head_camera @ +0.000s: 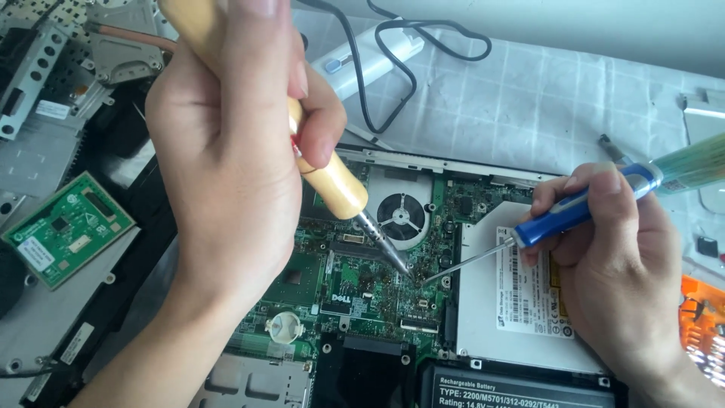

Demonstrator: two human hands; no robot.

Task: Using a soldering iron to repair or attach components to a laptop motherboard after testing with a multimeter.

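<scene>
Both fists closed — left hand (226, 151) grips iron (332, 181) (right hand (619, 264), screwdriver (559, 215)).

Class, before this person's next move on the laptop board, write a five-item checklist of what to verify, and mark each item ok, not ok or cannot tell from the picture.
1. Left hand has a firm grip on the wooden-handled tool: ok, fingers wrap the handle.
2. Right hand grips the blue-handled screwdriver: ok.
3. Both tips meet at one spot on the green circuit board: ok, they converge near its middle.
4. Whether the tips actually touch a component: cannot tell, too small.
5. Black cable lies away from the tool tips: ok, it lies on the white cloth behind the laptop.
</scene>
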